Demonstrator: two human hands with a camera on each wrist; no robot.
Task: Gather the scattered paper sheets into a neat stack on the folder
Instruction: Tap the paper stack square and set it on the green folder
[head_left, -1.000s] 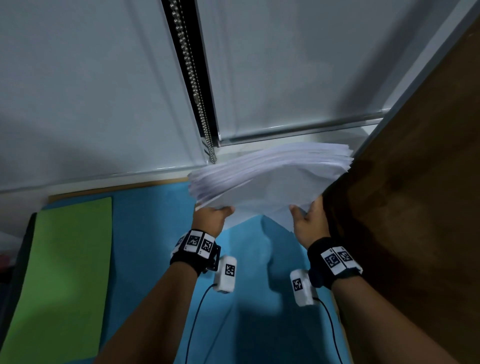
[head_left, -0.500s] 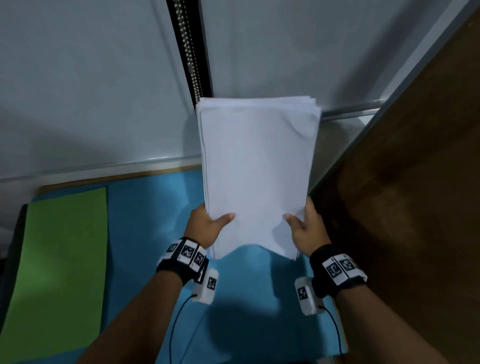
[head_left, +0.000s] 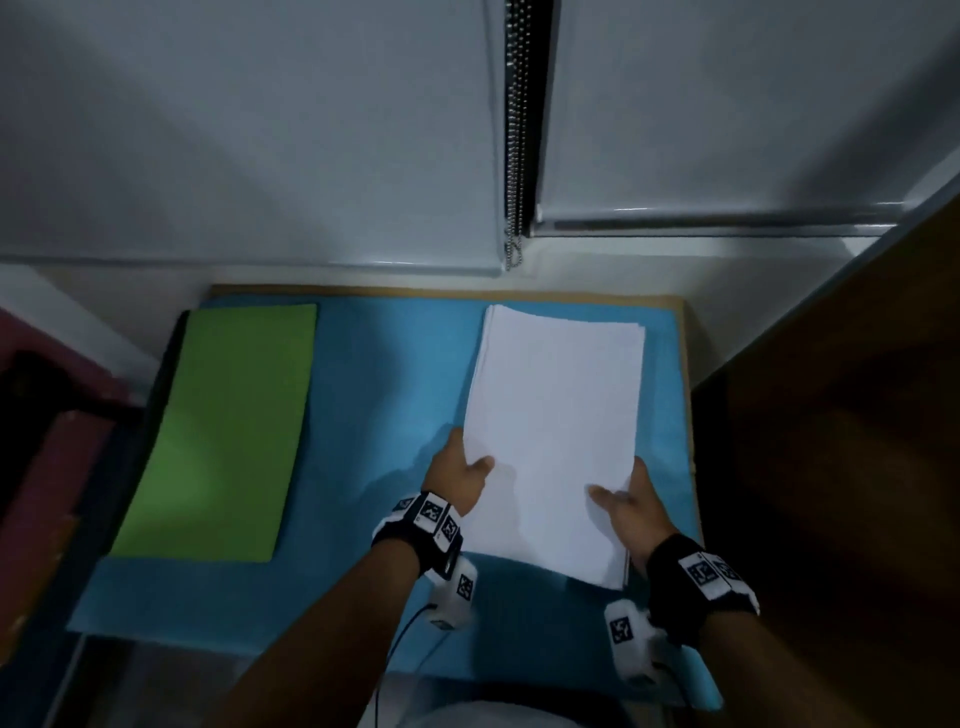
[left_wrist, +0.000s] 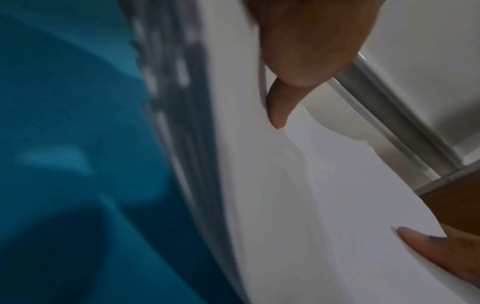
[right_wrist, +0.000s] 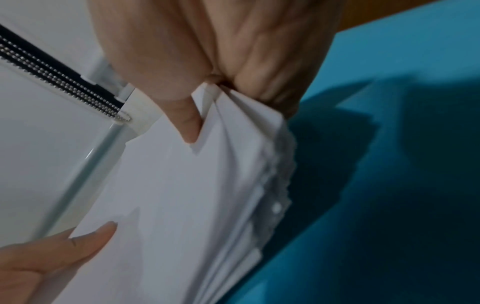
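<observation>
A thick stack of white paper sheets (head_left: 556, 431) lies lengthwise over the right half of the blue mat (head_left: 384, 374). My left hand (head_left: 465, 475) grips its near left edge, thumb on top. My right hand (head_left: 626, 506) grips the near right edge the same way. In the left wrist view the left thumb (left_wrist: 279, 111) presses on the paper sheets (left_wrist: 311, 205). In the right wrist view the paper sheets (right_wrist: 182, 205) fan a little at their edge and cast a shadow on the mat. The green folder (head_left: 228, 431) lies flat on the mat's left side, with nothing on it.
A brown wooden panel (head_left: 831, 467) stands close along the mat's right side. White roller blinds with a bead chain (head_left: 514, 156) hang behind the table. A dark red object (head_left: 52, 415) sits off the table's left edge.
The stack, held up in front of the blinds before, has come down flat over the right side of the mat. Both hands kept their grip on it.
</observation>
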